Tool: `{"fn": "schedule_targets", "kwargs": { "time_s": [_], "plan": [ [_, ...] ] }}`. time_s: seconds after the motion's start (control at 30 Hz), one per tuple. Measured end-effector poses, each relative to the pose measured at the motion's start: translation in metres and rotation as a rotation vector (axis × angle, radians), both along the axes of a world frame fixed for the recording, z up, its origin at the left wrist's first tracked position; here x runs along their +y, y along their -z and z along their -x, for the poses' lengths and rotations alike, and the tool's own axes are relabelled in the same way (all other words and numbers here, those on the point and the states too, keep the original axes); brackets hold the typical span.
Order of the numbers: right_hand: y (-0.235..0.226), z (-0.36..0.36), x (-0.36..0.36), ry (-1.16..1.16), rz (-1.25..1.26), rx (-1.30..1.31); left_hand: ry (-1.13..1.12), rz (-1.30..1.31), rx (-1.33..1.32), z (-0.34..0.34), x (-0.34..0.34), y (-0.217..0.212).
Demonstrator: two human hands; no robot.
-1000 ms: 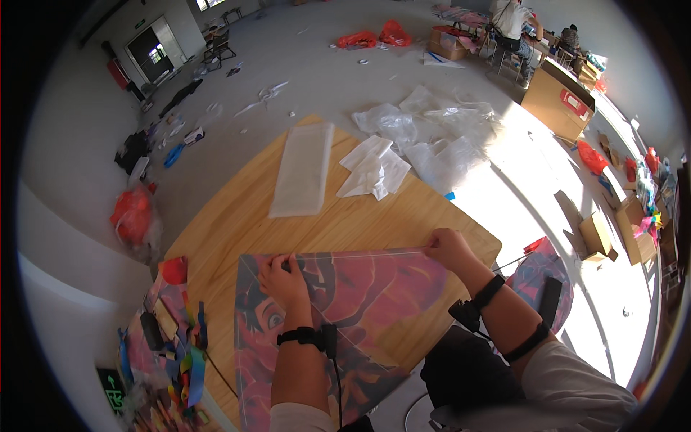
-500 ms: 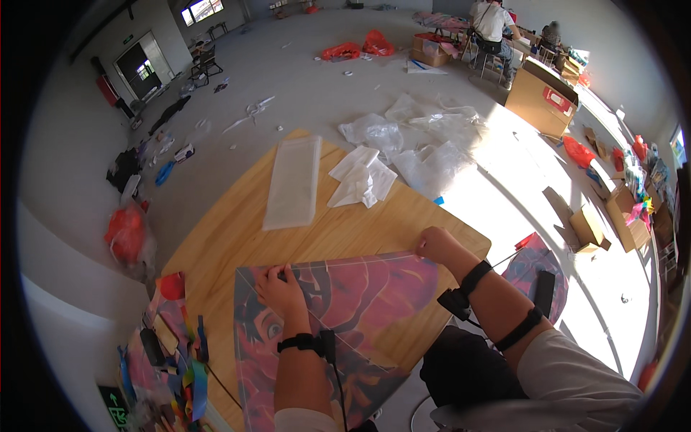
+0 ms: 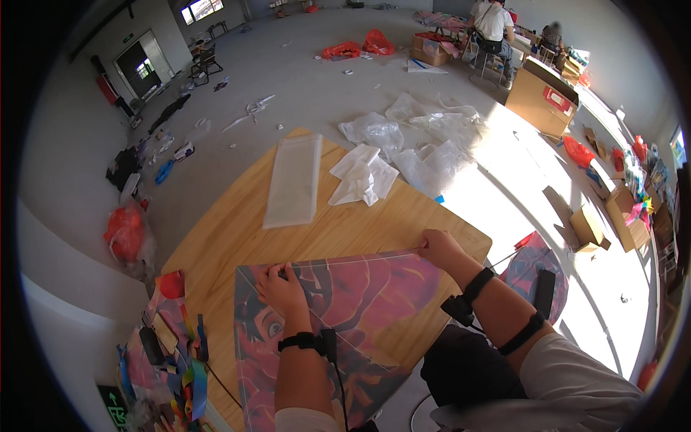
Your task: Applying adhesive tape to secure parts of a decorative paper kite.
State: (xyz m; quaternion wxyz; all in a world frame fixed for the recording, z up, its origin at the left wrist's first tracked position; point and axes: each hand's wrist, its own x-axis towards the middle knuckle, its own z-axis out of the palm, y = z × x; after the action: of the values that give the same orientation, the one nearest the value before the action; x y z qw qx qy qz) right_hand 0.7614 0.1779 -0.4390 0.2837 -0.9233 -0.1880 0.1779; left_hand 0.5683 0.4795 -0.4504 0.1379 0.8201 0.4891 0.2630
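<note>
A thin, brightly printed fabric sheet (image 3: pixel 367 291), pink, purple and dark with a cartoon-like eye, lies on the wooden table (image 3: pixel 216 230). Pale lines run along its far edge and slantwise across it. At the upper left part of that edge, my left hand (image 3: pixel 282 289) has its fingers bent and closed on the sheet. My right hand (image 3: pixel 440 248) pinches the sheet's far right corner, its fingertips partly hidden from view. Black straps with small devices are around both forearms.
Beyond the sheet lie a flat clear plastic sleeve (image 3: pixel 294 181) and crumpled white sheets (image 3: pixel 363 175). Colourful fabric and ribbons (image 3: pixel 183 360) crowd the left side. Plastic film (image 3: pixel 439 129) covers part of the floor; a large cardboard box (image 3: pixel 541 99) and seated people are farther back.
My right hand has shifted very slightly right and down, still at the sheet's corner. The left hand has barely moved. The person at the back has moved an arm.
</note>
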Motion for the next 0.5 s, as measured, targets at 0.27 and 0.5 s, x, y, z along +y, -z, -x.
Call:
{"fn": "schedule_targets", "kwargs": {
  "time_s": [0.27,0.5],
  "plan": [
    [-0.013,0.003,-0.004,0.031,0.152,0.007,-0.003,-0.01,0.006,0.001,-0.002,0.0],
    [-0.028,-0.004,-0.001,0.017,0.268,0.119,-0.011,0.011,0.035,0.002,0.0,-0.003]
  ]
}}
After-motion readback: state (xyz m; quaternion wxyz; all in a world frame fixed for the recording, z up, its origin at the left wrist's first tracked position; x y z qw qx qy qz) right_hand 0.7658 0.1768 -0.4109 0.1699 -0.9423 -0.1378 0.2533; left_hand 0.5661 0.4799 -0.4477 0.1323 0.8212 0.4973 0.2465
